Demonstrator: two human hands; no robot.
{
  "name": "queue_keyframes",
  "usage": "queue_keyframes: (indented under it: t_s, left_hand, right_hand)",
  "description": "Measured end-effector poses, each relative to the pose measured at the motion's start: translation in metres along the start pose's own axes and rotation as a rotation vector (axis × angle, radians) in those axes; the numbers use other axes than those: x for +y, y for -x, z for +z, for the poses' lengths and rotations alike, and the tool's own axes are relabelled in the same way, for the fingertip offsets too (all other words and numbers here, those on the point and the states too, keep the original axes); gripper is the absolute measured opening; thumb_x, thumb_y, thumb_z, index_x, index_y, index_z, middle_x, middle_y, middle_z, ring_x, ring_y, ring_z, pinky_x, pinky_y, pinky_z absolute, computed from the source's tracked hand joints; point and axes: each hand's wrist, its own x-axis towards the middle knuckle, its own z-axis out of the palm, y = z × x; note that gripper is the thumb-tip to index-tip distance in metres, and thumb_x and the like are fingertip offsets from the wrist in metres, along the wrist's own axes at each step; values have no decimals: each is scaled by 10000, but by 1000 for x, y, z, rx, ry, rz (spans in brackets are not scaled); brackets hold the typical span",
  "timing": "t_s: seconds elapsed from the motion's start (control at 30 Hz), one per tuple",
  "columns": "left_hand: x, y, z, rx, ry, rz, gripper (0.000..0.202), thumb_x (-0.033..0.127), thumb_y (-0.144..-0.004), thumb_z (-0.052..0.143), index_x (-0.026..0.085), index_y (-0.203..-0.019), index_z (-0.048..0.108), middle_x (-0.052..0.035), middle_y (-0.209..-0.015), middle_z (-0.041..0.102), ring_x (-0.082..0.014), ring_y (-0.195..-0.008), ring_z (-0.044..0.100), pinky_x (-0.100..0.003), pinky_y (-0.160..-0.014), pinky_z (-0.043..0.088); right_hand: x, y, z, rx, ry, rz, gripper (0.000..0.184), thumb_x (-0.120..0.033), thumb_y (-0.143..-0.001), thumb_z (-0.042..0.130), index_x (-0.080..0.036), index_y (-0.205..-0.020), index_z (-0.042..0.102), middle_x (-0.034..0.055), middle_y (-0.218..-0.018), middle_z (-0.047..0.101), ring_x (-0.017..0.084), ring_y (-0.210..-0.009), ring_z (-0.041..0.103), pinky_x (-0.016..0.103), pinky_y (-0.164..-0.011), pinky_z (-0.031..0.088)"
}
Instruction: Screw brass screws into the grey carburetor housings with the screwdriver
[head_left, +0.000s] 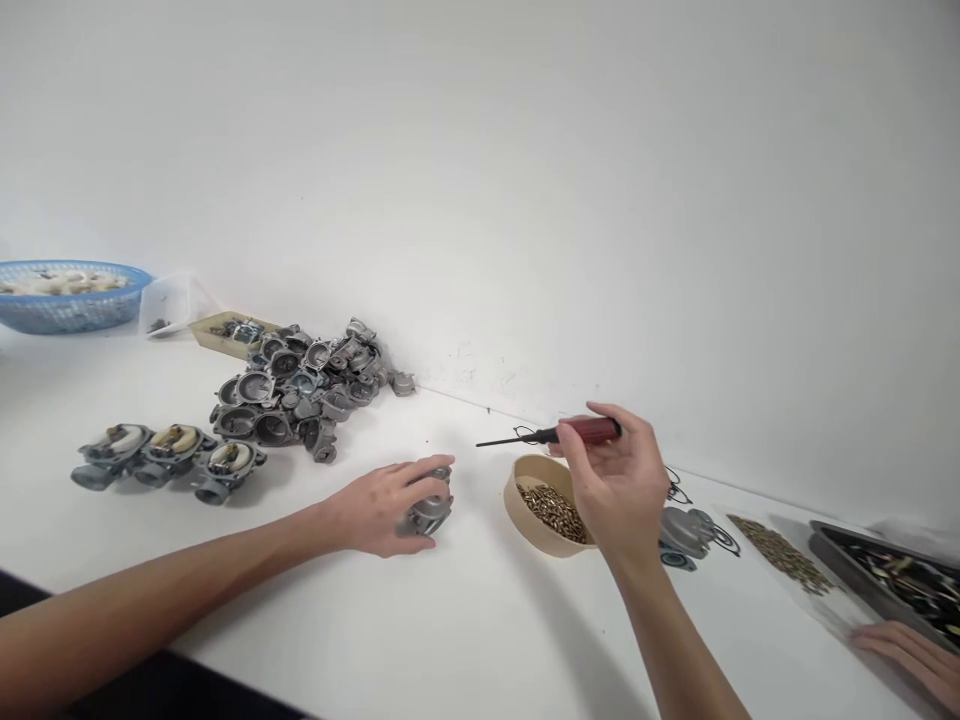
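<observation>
My left hand (394,505) is wrapped round a grey metal carburetor (433,508) on the white table; the fingers hide much of it. Raised over a round tan bowl (525,515), my right hand (619,480) grips a screwdriver (592,430) with a dark red handle. Its thin dark shaft points left, and the tip is in the air, apart from the carburetor. Many small brass-coloured screws (553,512) lie in the bowl. To the left stand three carburetor bodies (176,450) in a row, with white or yellowish floats on top.
A heap of grey metal bowls (289,385) lies by the wall. Behind it are a tan tray (217,342), a white container (169,300) and a blue basket (75,312). At right are another carburetor (686,530), brass pieces (780,553), a dark tray (847,560) and another person's hand (911,655).
</observation>
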Motion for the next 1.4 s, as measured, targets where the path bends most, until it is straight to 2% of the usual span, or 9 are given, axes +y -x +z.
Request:
queue_keyframes:
  t_s: [0.13, 0.23, 0.33, 0.53, 0.7, 0.87, 1.17, 1.27, 1.4]
  left_hand:
    - [-10, -5, 4, 11, 166, 127, 231, 288, -960, 704, 226, -1159, 604, -169, -1604, 587, -294, -1388, 659, -417, -1116, 574]
    - [-8, -6, 7, 60, 223, 85, 163, 193, -956, 646, 225, -1107, 594, -175, -1607, 579, -305, -1411, 641, -432, -1123, 567]
    - [-6, -2, 7, 66, 308, -33, 220, 155, -935, 663, 241, -1124, 589, -163, -1640, 522, -304, -1317, 700, -416, -1049, 611]
    - [-7, 6, 5, 31, 430, -101, 230, 129, -968, 663, 259, -1145, 598, -123, -1592, 539, -276, -1274, 708, -403, -1092, 583]
    - [-14, 8, 9, 0, 448, -101, 151, 171, -1035, 645, 252, -1156, 607, -124, -1620, 507, -277, -1338, 666, -393, -1096, 574]
    - [-17, 9, 13, 34, 477, -103, 172, 164, -1028, 671, 261, -1146, 593, -104, -1598, 514, -255, -1270, 695, -368, -1069, 573]
    - [-15, 10, 11, 9, 523, -139, 202, 188, -1030, 672, 284, -1179, 575, -84, -1610, 492, -273, -1308, 674, -373, -1051, 564]
    - [-16, 11, 12, 8, 556, -190, 278, 203, -1017, 695, 299, -1245, 567, -82, -1618, 501, -283, -1368, 638, -385, -1087, 548]
    - [-19, 12, 16, 51, 587, -245, 516, 245, -971, 776, 346, -1417, 535, -75, -1619, 515, -308, -1494, 523, -436, -1211, 450]
  right_hand:
    - [-41, -33, -4, -309, 106, -176, 240, -283, -953, 770, -264, -1189, 732, 32, -931, 778, 187, -803, 758, 359, -770, 705]
    - [-61, -45, -10, -517, 145, -348, 262, -207, -967, 738, -283, -1218, 729, 18, -914, 786, 177, -778, 752, 332, -735, 680]
    - [-65, -47, -10, -600, 92, -449, 328, -142, -971, 714, -297, -1259, 709, 15, -908, 787, 178, -749, 745, 332, -682, 659]
    - [-49, -40, 5, -775, 60, -446, 302, -140, -1002, 682, -298, -1259, 688, -13, -875, 772, 162, -742, 748, 307, -658, 642]
    - [-43, -38, 13, -796, 58, -390, 252, -181, -1016, 675, -282, -1247, 695, -3, -913, 776, 158, -772, 740, 292, -683, 648]
    - [-39, -36, 16, -810, 45, -392, 242, -171, -1021, 675, -256, -1246, 695, 2, -954, 771, 133, -825, 733, 253, -721, 619]
    - [-32, -36, 20, -836, 65, -399, 229, -191, -1042, 661, -257, -1259, 688, -11, -962, 764, 119, -823, 717, 269, -750, 579]
    - [-31, -36, 22, -845, 70, -392, 223, -198, -1044, 658, -264, -1254, 692, -17, -951, 760, 118, -819, 714, 275, -754, 575]
    - [-32, -36, 21, -853, 70, -364, 280, -188, -1046, 648, -276, -1310, 683, -17, -960, 758, 118, -817, 712, 285, -764, 580]
